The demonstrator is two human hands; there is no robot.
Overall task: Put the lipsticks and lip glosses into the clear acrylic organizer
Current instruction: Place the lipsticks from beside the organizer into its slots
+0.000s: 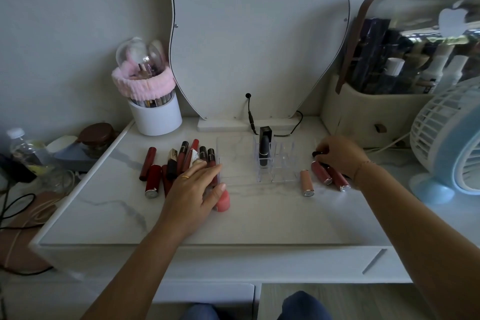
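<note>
Head view shows your left hand (193, 189) lying flat and relaxed, fingers spread over the cluster of lipsticks (179, 163) left of the clear organizer (276, 163) on the surface (259, 218). Your right hand (337, 153) is pinched around a dark tube (316, 154) right of the organizer, beside three more tubes (324, 176). One black lipstick (265, 149) stands upright in a compartment.

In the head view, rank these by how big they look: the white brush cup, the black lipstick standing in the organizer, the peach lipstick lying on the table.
1. white brush cup
2. black lipstick
3. peach lipstick
</note>
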